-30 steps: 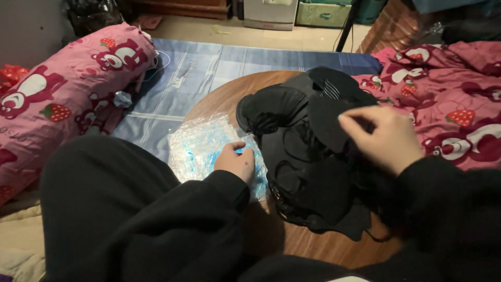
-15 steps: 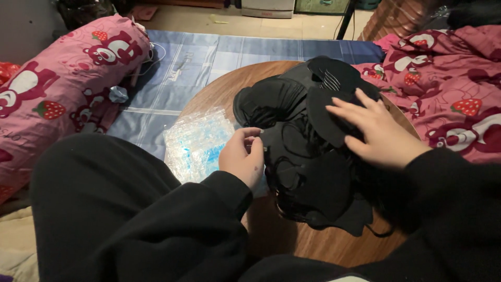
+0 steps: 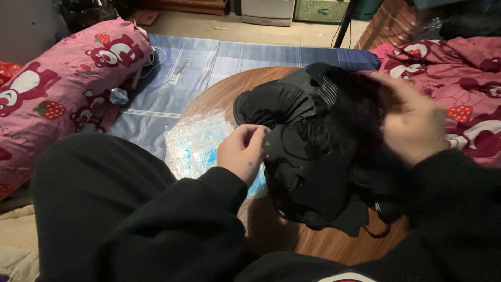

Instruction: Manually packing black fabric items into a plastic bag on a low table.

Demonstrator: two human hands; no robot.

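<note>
mostly the black fabric pile matters: a heap of dark, ribbed and padded cloth pieces lying on the round wooden table, filling its middle and right part, with its longer run going from the far rim toward the near rim, where a thin black cord trails off its lower edge.

the left hand sits at the pile's left edge, touching it, fingers curled and pinched together on what looks like a fold or hem of the black cloth; whether it truly has hold of it cannot be told for sure. the pile lies to the right of that hand.

the right hand is over the pile's far right side, blurred, fingers spread and loosely open; it cannot be told whether it holds anything. of the two, the left hand is nearer to the pile's middle.

under the left wrist, just beside the pile, lies a clear plastic bag with pale blue contents. beyond the table a blue mat covers the floor, with a pink bear-print pillow on the left and a pink bear-print blanket on the right.
</note>
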